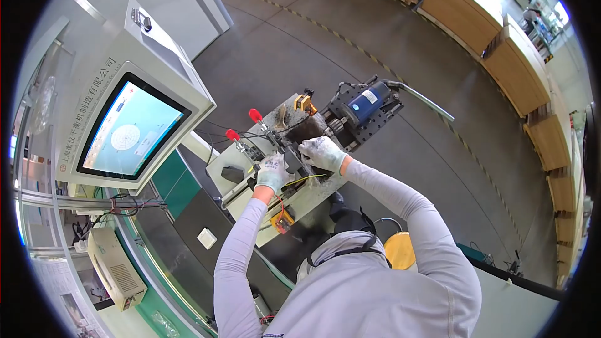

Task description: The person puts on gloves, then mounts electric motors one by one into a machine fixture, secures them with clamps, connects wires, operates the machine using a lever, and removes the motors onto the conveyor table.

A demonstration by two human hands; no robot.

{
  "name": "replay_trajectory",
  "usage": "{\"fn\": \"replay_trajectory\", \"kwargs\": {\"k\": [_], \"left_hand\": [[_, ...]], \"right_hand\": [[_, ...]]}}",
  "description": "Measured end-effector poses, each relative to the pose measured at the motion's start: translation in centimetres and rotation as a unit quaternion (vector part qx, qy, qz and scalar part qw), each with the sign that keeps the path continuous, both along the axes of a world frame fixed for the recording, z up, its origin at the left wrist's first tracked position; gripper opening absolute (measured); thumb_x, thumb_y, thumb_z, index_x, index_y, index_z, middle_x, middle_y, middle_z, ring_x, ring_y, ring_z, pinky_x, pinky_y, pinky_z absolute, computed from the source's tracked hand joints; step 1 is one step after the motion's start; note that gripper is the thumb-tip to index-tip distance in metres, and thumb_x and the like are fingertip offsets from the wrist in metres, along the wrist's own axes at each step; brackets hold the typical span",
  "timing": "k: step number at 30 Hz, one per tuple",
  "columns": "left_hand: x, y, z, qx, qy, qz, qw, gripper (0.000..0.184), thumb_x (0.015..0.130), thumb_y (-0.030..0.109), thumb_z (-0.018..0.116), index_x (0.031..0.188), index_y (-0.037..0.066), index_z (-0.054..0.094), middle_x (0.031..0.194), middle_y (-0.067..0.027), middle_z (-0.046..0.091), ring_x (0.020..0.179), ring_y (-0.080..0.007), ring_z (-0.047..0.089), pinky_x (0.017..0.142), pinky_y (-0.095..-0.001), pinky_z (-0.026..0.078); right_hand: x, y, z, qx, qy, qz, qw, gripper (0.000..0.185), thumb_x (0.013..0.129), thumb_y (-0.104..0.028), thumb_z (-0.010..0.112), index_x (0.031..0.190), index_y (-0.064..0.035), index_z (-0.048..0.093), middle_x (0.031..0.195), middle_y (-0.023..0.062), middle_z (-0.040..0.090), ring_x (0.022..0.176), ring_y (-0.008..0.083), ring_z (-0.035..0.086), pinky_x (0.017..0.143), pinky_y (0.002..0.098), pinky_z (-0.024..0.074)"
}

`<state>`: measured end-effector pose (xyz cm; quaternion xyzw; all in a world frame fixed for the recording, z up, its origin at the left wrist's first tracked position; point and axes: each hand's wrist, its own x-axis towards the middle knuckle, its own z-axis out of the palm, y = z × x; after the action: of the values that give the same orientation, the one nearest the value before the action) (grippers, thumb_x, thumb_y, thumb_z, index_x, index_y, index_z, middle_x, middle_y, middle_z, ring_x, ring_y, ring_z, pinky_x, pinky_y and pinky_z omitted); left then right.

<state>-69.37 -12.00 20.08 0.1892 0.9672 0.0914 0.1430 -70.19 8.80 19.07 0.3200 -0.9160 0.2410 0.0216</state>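
Both my hands wear pale work gloves and are at a bench machine with a light metal base plate. My left hand is at the near side of the dark metal fixture, its fingers bent against it; what they grip is hidden. To the right, my right hand is closed at the fixture's other side, its fingers curled over a part too small to name. Two red-handled toggle clamps stand beyond my left hand. A blue motor lies on a dark mount past my right hand.
A grey control box with a lit screen stands at the left. A yellow block with wires sits near my left wrist. A metal bar juts out beyond the motor. A round wooden stool is at the right; stacked cardboard lines the floor.
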Motion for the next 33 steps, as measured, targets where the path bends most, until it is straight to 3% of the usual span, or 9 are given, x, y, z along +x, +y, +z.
{"fn": "replay_trajectory", "kwargs": {"k": [3, 7, 15, 23, 28, 32, 33], "left_hand": [[-0.1, -0.2, -0.2, -0.008, -0.013, 0.007, 1.0, 0.051, 0.061, 0.037, 0.079, 0.098, 0.006, 0.065, 0.102, -0.0165, 0.065, 0.1, -0.031, 0.06, 0.091, -0.0381, 0.047], [0.0, -0.1, 0.3, 0.012, -0.005, 0.0, 1.0, 0.05, 0.06, 0.037, 0.079, 0.096, 0.006, 0.065, 0.103, -0.0168, 0.064, 0.1, -0.0316, 0.06, 0.091, -0.0383, 0.047], [-0.3, -0.4, -1.3, 0.025, 0.016, 0.01, 1.0, 0.049, 0.059, 0.037, 0.079, 0.095, 0.006, 0.065, 0.103, -0.018, 0.064, 0.102, -0.0326, 0.06, 0.092, -0.0379, 0.047], [-0.3, -0.7, -2.5, 0.023, 0.009, -0.007, 1.0, 0.052, 0.06, 0.038, 0.079, 0.097, 0.005, 0.064, 0.103, -0.0174, 0.064, 0.102, -0.033, 0.06, 0.091, -0.038, 0.047], [-0.3, -0.1, 0.1, -0.022, -0.028, -0.01, 0.999, 0.051, 0.063, 0.041, 0.077, 0.098, 0.006, 0.065, 0.105, -0.0161, 0.064, 0.101, -0.0323, 0.061, 0.09, -0.0386, 0.048], [-0.7, -0.8, -2.7, -0.008, -0.017, -0.017, 1.0, 0.048, 0.065, 0.042, 0.076, 0.096, 0.007, 0.066, 0.103, -0.0159, 0.065, 0.097, -0.0313, 0.062, 0.086, -0.0393, 0.049], [-0.1, -0.7, -1.2, -0.009, -0.02, -0.009, 1.0, 0.048, 0.065, 0.042, 0.076, 0.096, 0.007, 0.066, 0.103, -0.0159, 0.065, 0.097, -0.0313, 0.062, 0.086, -0.0393, 0.049]], "right_hand": [[0.6, 0.0, 0.5, -0.023, 0.013, 0.005, 1.0, 0.02, 0.084, -0.026, 0.059, 0.088, -0.0064, 0.056, 0.083, 0.0102, 0.059, 0.08, 0.029, 0.062, 0.068, 0.0404, 0.0502], [1.0, 0.6, -0.4, -0.022, -0.033, -0.082, 0.996, 0.019, 0.085, -0.025, 0.059, 0.089, -0.0063, 0.056, 0.083, 0.01, 0.059, 0.079, 0.029, 0.062, 0.068, 0.0402, 0.0501], [0.2, 0.3, -0.8, -0.021, 0.0, -0.029, 0.999, 0.017, 0.085, -0.023, 0.058, 0.088, -0.0068, 0.058, 0.081, 0.0092, 0.06, 0.079, 0.0284, 0.063, 0.068, 0.0396, 0.0504], [-0.9, -0.3, 0.1, 0.056, 0.005, 0.026, 0.998, 0.02, 0.08, -0.025, 0.062, 0.085, -0.0067, 0.057, 0.08, 0.009, 0.059, 0.077, 0.0287, 0.062, 0.068, 0.0405, 0.05], [0.3, -0.1, 0.0, -0.033, -0.01, 0.011, 0.999, 0.02, 0.078, -0.025, 0.064, 0.08, -0.0067, 0.056, 0.078, 0.0099, 0.058, 0.077, 0.0295, 0.062, 0.068, 0.0412, 0.049], [0.4, 0.9, 0.4, -0.081, -0.027, -0.01, 0.996, 0.02, 0.077, -0.023, 0.065, 0.077, -0.0054, 0.055, 0.077, 0.0108, 0.058, 0.075, 0.0305, 0.061, 0.066, 0.0408, 0.0484], [0.5, 1.0, 0.2, -0.089, -0.031, -0.01, 0.995, 0.021, 0.077, -0.023, 0.065, 0.077, -0.0048, 0.056, 0.076, 0.0111, 0.059, 0.074, 0.031, 0.061, 0.066, 0.0407, 0.0484]]}}
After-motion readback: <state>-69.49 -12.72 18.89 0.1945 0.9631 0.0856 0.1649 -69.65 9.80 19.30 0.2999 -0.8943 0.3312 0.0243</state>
